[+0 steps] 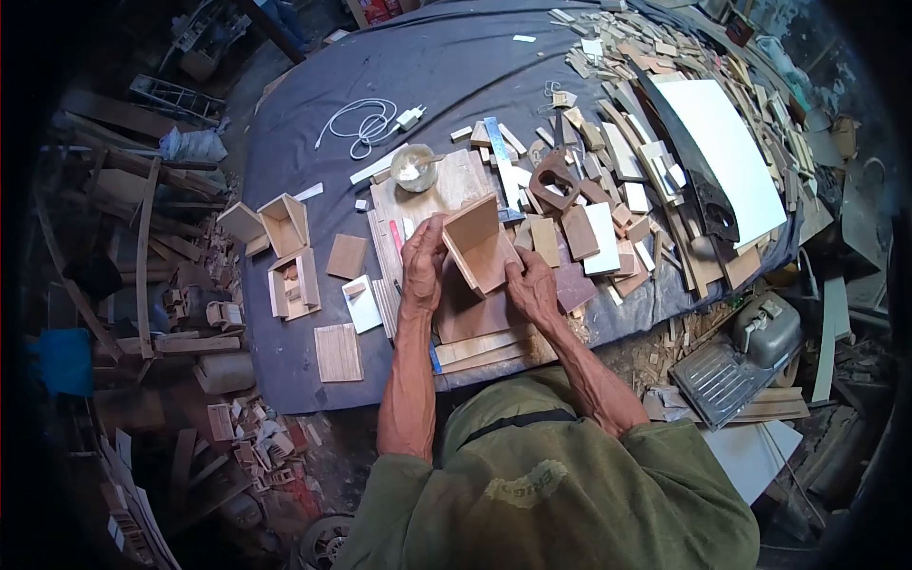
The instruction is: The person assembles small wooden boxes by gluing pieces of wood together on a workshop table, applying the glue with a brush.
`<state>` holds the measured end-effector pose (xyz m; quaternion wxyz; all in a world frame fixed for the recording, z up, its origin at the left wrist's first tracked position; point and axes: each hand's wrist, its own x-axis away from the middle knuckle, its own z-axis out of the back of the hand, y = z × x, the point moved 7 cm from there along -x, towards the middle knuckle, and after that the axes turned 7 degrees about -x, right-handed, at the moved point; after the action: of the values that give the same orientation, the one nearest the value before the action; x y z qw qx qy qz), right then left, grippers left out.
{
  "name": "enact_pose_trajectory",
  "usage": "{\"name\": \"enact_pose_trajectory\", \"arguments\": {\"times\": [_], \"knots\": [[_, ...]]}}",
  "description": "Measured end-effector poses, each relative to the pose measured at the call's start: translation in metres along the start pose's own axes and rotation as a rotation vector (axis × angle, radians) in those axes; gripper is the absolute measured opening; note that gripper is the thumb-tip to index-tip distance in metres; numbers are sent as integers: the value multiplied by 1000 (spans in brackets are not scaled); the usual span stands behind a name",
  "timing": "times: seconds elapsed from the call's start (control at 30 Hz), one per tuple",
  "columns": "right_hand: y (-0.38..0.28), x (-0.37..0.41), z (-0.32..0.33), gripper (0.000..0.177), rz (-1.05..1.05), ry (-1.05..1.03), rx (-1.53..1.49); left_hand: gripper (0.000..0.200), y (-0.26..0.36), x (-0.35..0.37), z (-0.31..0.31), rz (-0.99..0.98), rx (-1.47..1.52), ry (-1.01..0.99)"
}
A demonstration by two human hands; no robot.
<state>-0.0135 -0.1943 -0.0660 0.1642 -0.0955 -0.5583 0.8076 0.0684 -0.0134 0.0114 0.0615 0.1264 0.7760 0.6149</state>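
Observation:
Between both hands a small open wooden box piece (pixel 483 249) is held tilted above the work boards. My left hand (pixel 424 266) is closed on its left edge, fingers partly behind the panel. My right hand (pixel 534 287) grips the lower right edge, with the thumb on top. Under the piece lies a dark brown board (pixel 475 318). Behind it, a cup of white paste (pixel 414 169) with a stick stands on a pale wooden board (pixel 454 180).
Small wooden boxes (pixel 287 226) and a square wood panel (pixel 339 353) lie at left. A white charger cable (pixel 366 122) is behind. Many wood offcuts, a handsaw (pixel 698 171) and a white sheet (pixel 727 152) cover the right side. A metal sink (pixel 736 361) stands lower right.

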Motion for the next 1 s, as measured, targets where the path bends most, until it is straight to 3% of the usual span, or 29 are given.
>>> {"name": "enact_pose_trajectory", "arguments": {"times": [0.17, 0.27, 0.57, 0.77, 0.87, 1.0], "knots": [[-14, 5, 8, 44, -144, -43, -159, 59, -15, 6, 0, 95, 74, 64], [-2, 4, 1, 45, -25, 38, -137, 66, -19, 7, -2, 144, 64, 55], [-12, 10, 6, 44, 7, 45, 61, 73, -10, 15, -15, 84, 0, -32], [-16, 10, 8, 44, 28, 38, 78, 75, -13, 14, -10, 112, -14, -30], [-17, 9, 9, 45, 25, 5, 77, 67, -13, 14, -9, 107, 10, -31], [-18, 8, 11, 45, 2, -30, 60, 74, -13, 16, -8, 101, -2, -36]]}}
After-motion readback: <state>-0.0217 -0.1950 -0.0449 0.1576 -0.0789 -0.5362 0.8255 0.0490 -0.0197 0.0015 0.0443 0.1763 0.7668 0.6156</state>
